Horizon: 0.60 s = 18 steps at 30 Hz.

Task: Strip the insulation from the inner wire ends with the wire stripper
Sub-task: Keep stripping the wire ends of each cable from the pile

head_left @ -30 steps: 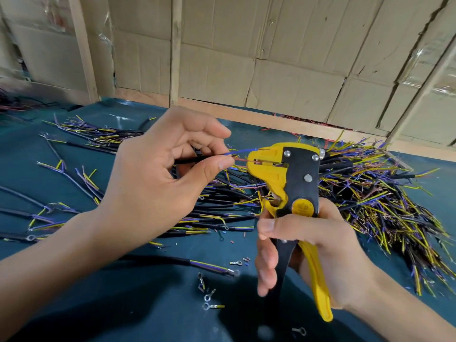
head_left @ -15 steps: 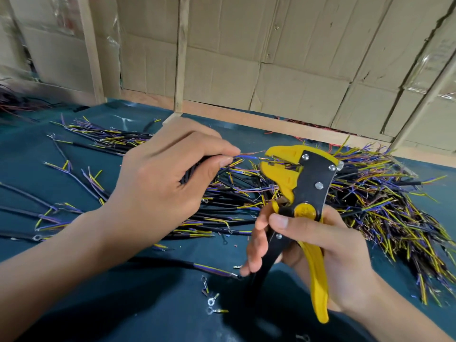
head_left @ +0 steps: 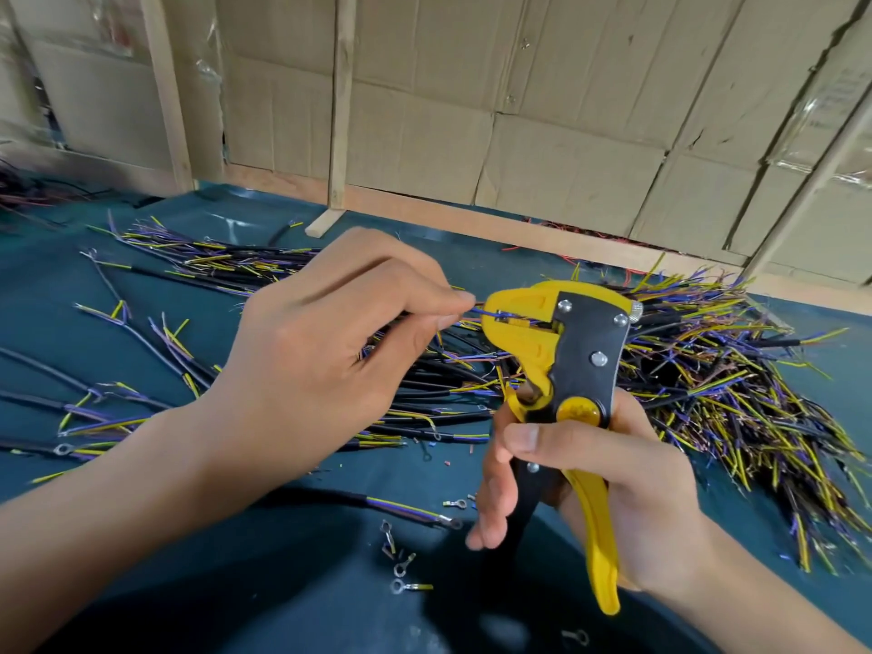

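Observation:
My right hand (head_left: 608, 483) grips the handles of a yellow and black wire stripper (head_left: 566, 351), held upright with its jaws pointing left. My left hand (head_left: 321, 356) pinches a black cable between thumb and forefinger; most of the cable is hidden in my palm. A thin blue inner wire (head_left: 481, 313) runs from my fingertips into the stripper's yellow jaws. Whether the jaws bite the wire, I cannot tell.
A big heap of black cables with yellow and purple ends (head_left: 736, 370) lies right of the stripper, a flatter spread (head_left: 155, 323) to the left. Loose ring terminals (head_left: 401, 564) and one cable (head_left: 406, 507) lie on the blue mat (head_left: 188, 582). A cardboard wall (head_left: 519, 134) stands behind.
The stripper tilted away and came back upright, its jaws meeting the blue wire again. My left hand turned knuckles up and shifted slightly right.

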Tool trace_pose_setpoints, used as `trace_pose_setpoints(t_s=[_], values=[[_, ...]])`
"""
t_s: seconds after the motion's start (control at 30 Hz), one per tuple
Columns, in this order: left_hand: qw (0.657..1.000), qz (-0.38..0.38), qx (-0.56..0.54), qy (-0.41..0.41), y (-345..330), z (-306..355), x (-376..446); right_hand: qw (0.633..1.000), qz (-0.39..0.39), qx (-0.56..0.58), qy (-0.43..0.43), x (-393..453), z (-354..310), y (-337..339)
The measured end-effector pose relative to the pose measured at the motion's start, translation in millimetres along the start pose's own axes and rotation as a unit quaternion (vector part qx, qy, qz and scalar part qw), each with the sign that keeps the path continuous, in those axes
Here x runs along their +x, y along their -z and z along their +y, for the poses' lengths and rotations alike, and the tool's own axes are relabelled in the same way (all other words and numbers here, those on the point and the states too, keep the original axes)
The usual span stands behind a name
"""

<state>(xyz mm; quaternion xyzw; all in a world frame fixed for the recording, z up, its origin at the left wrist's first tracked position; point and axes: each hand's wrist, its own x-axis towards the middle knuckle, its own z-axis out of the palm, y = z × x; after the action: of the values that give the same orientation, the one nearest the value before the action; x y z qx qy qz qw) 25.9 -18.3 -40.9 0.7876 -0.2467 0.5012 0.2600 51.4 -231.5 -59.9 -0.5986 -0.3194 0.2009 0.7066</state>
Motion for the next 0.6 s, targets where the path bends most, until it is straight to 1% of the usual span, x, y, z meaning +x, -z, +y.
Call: trace_pose_setpoints(t_s=[0.07,0.17,0.27,0.33,0.47,0.6], values=[[1.000,-0.005,-0.010,-0.011,1,-1,2,1.000,0.007,0.016,-0.011,0,-2,-4],[1.000,-0.002,-0.006,-0.023,0,-1,2,0.998,0.051,0.041,-0.010,-2,-4,-8],[0.999,0.016,-0.039,-0.004,-5,1,0,0.995,0.051,0.085,0.015,2,-2,-11],[0.998,0.005,-0.063,0.015,-9,4,-1,0.991,0.067,0.104,0.051,5,1,-13],[0.995,-0.081,-0.052,0.017,-14,7,-9,0.986,0.128,0.071,0.083,10,6,-18],[0.986,-0.154,-0.059,-0.003,-13,1,-12,0.975,0.183,0.114,0.053,13,5,-9]])
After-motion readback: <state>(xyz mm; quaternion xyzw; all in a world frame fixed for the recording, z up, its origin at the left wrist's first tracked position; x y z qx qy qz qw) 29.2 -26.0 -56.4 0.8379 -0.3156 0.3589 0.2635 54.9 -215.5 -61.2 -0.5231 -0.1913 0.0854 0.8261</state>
